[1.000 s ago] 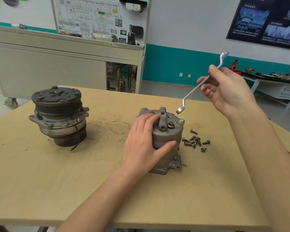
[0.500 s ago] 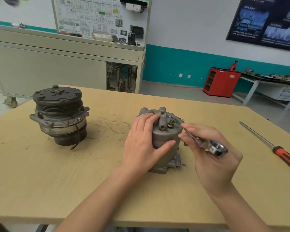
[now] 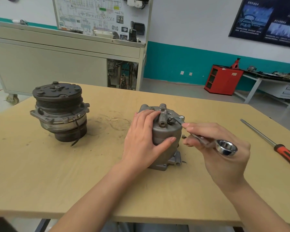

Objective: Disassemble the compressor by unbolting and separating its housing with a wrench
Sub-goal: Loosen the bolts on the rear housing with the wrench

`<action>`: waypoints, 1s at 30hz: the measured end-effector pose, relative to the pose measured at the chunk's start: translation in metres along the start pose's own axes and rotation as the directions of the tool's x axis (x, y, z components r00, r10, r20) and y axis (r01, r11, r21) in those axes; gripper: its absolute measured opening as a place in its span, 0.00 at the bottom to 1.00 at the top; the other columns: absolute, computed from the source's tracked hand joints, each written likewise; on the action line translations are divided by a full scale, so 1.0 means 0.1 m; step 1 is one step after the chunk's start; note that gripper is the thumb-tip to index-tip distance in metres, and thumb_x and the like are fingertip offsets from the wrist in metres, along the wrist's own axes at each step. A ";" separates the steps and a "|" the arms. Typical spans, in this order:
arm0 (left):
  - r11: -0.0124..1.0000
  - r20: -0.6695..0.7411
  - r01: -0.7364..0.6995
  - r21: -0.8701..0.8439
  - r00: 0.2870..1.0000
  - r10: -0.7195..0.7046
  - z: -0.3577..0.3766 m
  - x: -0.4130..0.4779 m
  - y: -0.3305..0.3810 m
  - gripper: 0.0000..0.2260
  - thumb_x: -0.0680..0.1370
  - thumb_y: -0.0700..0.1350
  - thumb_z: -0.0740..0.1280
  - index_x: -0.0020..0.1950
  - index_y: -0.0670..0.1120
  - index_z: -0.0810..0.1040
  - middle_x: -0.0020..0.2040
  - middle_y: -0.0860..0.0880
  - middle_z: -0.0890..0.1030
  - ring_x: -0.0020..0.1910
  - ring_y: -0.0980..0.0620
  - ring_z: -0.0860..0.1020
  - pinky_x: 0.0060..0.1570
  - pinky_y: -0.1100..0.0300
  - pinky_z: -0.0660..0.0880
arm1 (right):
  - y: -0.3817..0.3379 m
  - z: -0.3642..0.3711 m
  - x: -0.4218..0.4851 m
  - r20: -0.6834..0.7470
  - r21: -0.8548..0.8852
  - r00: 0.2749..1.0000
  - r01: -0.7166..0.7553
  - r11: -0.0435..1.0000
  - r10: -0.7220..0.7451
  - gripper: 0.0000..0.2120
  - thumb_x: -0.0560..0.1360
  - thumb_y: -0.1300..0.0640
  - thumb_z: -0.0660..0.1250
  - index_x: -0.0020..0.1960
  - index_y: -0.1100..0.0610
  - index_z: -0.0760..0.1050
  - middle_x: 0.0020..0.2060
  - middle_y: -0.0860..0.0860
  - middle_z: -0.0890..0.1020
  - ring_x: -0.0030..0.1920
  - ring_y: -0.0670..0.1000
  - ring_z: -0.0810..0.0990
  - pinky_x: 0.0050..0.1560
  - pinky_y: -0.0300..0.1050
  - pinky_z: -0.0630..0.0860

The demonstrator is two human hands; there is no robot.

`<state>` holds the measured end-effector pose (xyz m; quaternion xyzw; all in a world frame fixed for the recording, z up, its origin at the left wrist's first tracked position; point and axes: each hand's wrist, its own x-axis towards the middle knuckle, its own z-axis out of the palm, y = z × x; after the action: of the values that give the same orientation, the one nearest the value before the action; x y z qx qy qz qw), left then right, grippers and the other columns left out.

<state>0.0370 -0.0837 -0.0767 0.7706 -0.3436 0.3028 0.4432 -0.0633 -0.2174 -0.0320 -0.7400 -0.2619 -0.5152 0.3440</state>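
A grey compressor housing [image 3: 164, 134] stands upright in the middle of the wooden table [image 3: 74, 173]. My left hand [image 3: 142, 141] grips its left side, fingers over the top and thumb across the front. My right hand [image 3: 223, 151] pinches the shaft of a chrome ring wrench [image 3: 206, 139]. The wrench's far end sits on a bolt on the housing's top face, and its near ring end sticks out over my palm. One loose bolt [image 3: 184, 136] shows just right of the housing; the others are hidden behind my right hand.
The compressor's pulley and clutch half [image 3: 59, 111] stands at the table's left. A screwdriver with a red and black handle [image 3: 274, 144] lies near the right edge. Beyond the table are a grey cabinet [image 3: 65, 64] and a red cabinet [image 3: 223, 79].
My right hand came down from above the housing with the wrench and set its far end on a top bolt. Since half a second ago it has barely moved. My left hand stayed put.
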 end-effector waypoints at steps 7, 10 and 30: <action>1.000 -0.007 -0.005 0.015 1.000 0.005 -0.01 0.00 0.00 0.31 0.71 0.61 0.65 0.66 0.42 0.72 0.63 0.46 0.74 0.64 0.52 0.66 0.60 0.41 0.73 | 0.13 -0.02 -0.17 -0.228 0.385 0.846 -0.376 0.843 0.482 0.08 0.80 0.55 0.61 0.46 0.54 0.78 0.44 0.50 0.84 0.34 0.51 0.83 0.36 0.41 0.79; 1.000 -0.009 0.002 0.011 1.000 -0.002 0.00 0.01 0.01 0.31 0.70 0.61 0.65 0.66 0.42 0.72 0.62 0.47 0.74 0.64 0.53 0.66 0.60 0.41 0.73 | 0.45 -0.10 0.05 -0.089 0.671 0.543 -0.587 0.452 0.835 0.11 0.82 0.62 0.54 0.47 0.59 0.74 0.37 0.52 0.84 0.30 0.48 0.80 0.31 0.37 0.76; 1.000 0.014 0.010 0.006 1.000 -0.010 -0.01 0.01 0.00 0.32 0.70 0.62 0.65 0.67 0.43 0.71 0.64 0.46 0.73 0.64 0.53 0.66 0.61 0.40 0.72 | 1.26 0.58 1.21 0.619 0.321 0.177 -0.946 -0.040 0.765 0.11 0.82 0.59 0.53 0.47 0.62 0.71 0.24 0.49 0.74 0.15 0.42 0.62 0.15 0.31 0.54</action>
<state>0.0375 -0.0828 -0.0755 0.7757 -0.3419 0.2963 0.4400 0.1044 -0.2468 0.0385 -0.6127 0.0606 0.0528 0.7862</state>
